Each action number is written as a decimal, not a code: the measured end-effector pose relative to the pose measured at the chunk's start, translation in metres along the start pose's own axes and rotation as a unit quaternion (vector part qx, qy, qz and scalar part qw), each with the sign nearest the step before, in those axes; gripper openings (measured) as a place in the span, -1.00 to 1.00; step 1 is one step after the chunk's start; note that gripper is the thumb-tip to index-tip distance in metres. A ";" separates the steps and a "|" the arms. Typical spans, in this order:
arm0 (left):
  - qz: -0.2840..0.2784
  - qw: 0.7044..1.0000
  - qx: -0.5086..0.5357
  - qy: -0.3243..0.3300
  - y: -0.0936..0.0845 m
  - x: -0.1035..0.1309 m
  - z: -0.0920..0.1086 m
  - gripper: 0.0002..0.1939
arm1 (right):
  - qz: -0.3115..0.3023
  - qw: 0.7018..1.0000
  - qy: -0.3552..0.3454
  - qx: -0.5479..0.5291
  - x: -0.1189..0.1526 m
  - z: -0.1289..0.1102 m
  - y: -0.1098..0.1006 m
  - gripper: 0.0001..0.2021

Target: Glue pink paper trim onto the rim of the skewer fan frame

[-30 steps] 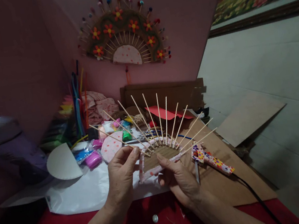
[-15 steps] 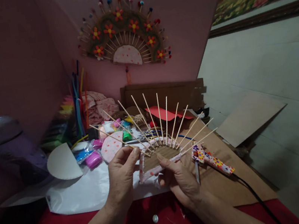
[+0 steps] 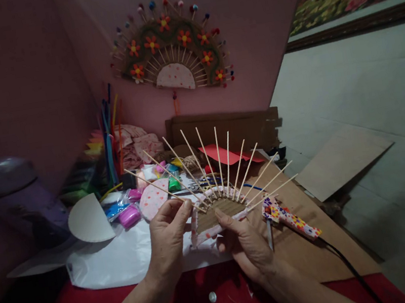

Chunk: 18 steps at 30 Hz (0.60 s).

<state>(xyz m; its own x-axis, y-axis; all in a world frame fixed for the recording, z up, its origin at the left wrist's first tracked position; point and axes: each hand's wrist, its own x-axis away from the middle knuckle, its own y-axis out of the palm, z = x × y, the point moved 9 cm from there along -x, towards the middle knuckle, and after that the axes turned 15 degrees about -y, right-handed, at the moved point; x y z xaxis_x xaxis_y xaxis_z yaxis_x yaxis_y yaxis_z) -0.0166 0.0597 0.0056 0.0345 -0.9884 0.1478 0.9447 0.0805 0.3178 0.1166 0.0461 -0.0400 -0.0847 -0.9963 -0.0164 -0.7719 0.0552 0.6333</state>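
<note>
My right hand grips a half-round cardboard piece by its lower edge, thumb on the bare brown face. Spotted pink-white fabric wraps the rim of this piece. Several thin wooden sticks fan out from its curved edge. At the left end of the fan, my left hand pinches the lowest stick between thumb and fingers, close to the cardboard. Right of the hands, a flower-patterned glue gun lies on a cardboard sheet.
A finished fan decoration with flowers and beads hangs on the pink panel behind. Packets of coloured clay, a white half-disc, a spotted half-disc and scissors lie beyond my hands. The glue gun's black cord runs to the front right.
The whole view has shifted slightly, so everything sits a little further right. My hands keep the same hold on the cardboard piece and the stick.
</note>
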 end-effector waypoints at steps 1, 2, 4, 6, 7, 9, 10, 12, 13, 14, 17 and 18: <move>0.002 1.000 0.000 0.000 0.000 0.000 0.000 -0.84 | -0.001 1.000 0.002 0.002 0.000 0.000 0.000 -0.80; 0.003 1.000 0.001 0.000 0.000 0.000 0.000 -0.84 | -0.003 1.000 0.005 0.004 0.000 0.001 0.000 -0.80; 0.004 1.000 0.003 0.000 0.000 0.000 0.000 -0.83 | -0.004 1.000 0.008 0.003 0.000 0.002 0.000 -0.80; 0.003 1.000 0.007 -0.001 0.000 0.000 0.000 -0.83 | -0.008 1.000 0.011 0.001 0.000 0.003 0.000 -0.80; 0.002 1.000 0.008 -0.001 0.000 -0.001 0.000 -0.83 | -0.011 1.000 0.012 0.000 0.000 0.004 0.001 -0.80; 0.003 1.000 0.009 -0.001 0.000 -0.001 0.000 -0.83 | -0.014 1.000 0.007 -0.003 -0.001 0.003 0.001 -0.81; 0.003 1.000 0.009 0.000 0.000 -0.001 0.000 -0.83 | -0.013 1.000 0.004 -0.004 -0.001 0.003 0.000 -0.82; 0.004 1.000 0.009 0.002 0.000 -0.001 0.000 -0.83 | -0.005 1.000 0.002 -0.004 -0.001 0.003 -0.001 -0.82; 0.003 1.000 0.009 0.003 0.000 -0.001 0.000 -0.84 | -0.003 1.000 0.005 -0.003 -0.001 0.003 -0.002 -0.82; 0.003 1.000 0.007 0.003 0.000 -0.001 0.000 -0.84 | -0.001 1.000 0.007 -0.003 -0.001 0.004 -0.002 -0.81; -0.001 1.000 -0.001 0.002 0.000 -0.001 0.000 -0.85 | -0.002 1.000 0.006 -0.003 -0.001 0.003 -0.002 -0.81; -0.002 1.000 -0.004 0.003 0.001 0.000 0.000 -0.85 | -0.004 1.000 0.002 -0.002 -0.001 0.002 -0.001 -0.81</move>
<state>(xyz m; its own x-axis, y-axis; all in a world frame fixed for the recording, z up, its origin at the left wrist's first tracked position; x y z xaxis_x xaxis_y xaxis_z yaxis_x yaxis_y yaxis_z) -0.0160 0.0602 0.0058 0.0324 -0.9895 0.1407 0.9472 0.0753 0.3116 0.1161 0.0470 -0.0422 -0.0760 -0.9970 -0.0172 -0.7705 0.0478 0.6357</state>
